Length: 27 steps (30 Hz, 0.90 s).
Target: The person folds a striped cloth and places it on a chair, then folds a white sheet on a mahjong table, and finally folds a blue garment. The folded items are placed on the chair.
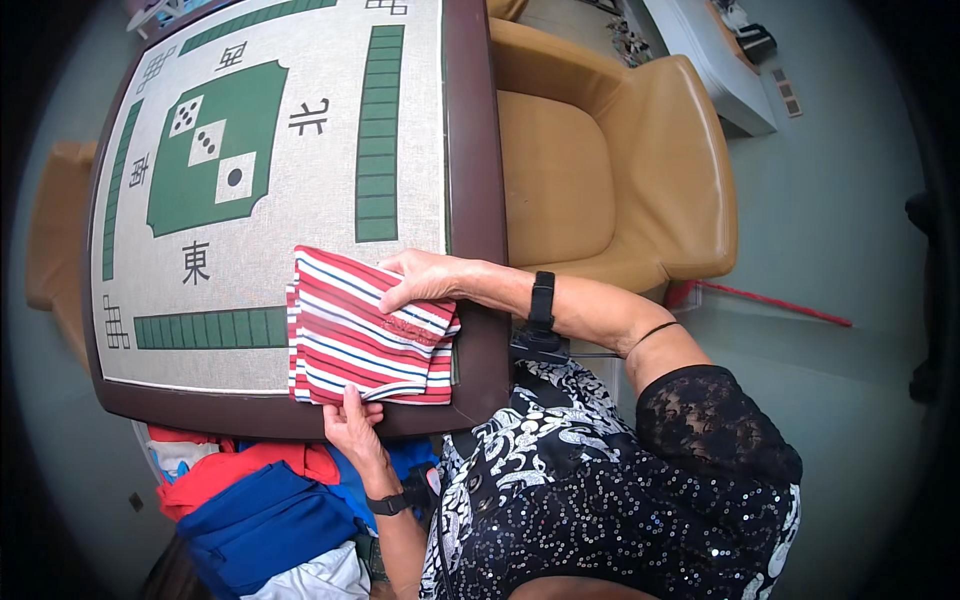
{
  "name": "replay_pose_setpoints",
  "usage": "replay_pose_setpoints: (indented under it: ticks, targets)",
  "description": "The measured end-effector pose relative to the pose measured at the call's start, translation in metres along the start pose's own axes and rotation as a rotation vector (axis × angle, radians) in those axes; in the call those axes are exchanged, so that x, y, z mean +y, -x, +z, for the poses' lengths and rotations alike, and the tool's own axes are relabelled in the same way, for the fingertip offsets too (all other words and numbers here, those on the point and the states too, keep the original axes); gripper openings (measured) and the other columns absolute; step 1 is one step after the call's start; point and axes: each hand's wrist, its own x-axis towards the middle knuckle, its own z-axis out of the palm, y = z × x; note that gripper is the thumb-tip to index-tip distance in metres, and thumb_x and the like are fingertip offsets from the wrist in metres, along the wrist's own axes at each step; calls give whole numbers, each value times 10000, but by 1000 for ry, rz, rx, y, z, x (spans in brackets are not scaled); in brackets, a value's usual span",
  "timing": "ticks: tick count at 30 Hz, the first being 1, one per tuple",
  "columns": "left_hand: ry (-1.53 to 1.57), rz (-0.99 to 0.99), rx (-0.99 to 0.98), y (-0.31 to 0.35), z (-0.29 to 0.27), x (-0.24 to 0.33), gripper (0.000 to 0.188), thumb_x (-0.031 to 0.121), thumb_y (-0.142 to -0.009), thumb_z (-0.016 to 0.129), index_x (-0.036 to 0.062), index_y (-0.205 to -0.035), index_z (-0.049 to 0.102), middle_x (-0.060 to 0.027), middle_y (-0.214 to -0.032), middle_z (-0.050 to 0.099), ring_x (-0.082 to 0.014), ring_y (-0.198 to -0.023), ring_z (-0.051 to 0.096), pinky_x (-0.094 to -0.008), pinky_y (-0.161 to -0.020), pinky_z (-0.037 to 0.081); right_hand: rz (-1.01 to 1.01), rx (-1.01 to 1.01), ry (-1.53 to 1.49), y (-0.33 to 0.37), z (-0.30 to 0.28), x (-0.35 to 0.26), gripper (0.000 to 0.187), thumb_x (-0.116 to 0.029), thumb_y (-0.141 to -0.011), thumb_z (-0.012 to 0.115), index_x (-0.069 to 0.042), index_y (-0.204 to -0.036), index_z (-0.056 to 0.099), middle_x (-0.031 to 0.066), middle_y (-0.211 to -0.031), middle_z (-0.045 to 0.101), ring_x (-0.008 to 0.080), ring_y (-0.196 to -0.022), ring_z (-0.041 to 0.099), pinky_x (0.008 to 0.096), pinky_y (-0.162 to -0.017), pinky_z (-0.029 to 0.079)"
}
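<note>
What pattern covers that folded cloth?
The folded cloth has red, white and navy stripes, seen in the head view.

The single view looks steeply down from the person's head, past their own torso (pixel 620 480) at the lower right, onto the bench (pixel 475 150). Its wide fisheye lens bows the bench's edges and darkens the rim; the left hand (pixel 353 428) and right hand (pixel 425 276) sit close, mid-frame, with the floor (pixel 830 400) farther below.

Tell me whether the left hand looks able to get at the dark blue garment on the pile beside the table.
Likely yes: the left hand is near the dark blue garment, whose upper side looks largely uncovered; the thumb would first have to leave the striped cloth.
</note>
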Motion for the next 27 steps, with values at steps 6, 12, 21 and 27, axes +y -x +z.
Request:
replay_pose_setpoints:
  ticks: [6,12,21,27]
  targets:
    - [-212,256,-40,-19,8,2,130,90,-818,613,-4,-819,523,19,-672,515,-40,-581,454,-185,-506,378,-2,89,-310,30,0,7,409,-79,-701,674,39,-1077,565,113,-959,633,146,-831,613,266,-764,503]
    - [252,53,-119,-39,14,9,365,104,-819,619,-29,-1105,436,-114,-993,583,-142,-846,568,-245,-728,459,82,-19,-466,26,-4,3,621,-142,-709,717,48,-1224,427,146,-1123,561,178,-958,590,300,-867,481]
    - [544,-130,-354,-36,8,26,461,113,-834,568,-29,-1234,387,-121,-1172,530,-185,-1024,554,-319,-925,425,148,-113,-501,21,6,12,597,-82,-689,719,46,-1199,435,159,-1118,565,217,-978,591,344,-863,495]
    - [552,-96,-455,-21,27,28,477,91,-805,599,-32,-1222,404,-124,-1144,540,-190,-1005,555,-310,-900,432,77,41,-531,63,-3,3,506,-19,-688,688,57,-1147,488,164,-1080,588,215,-936,608,348,-860,494]
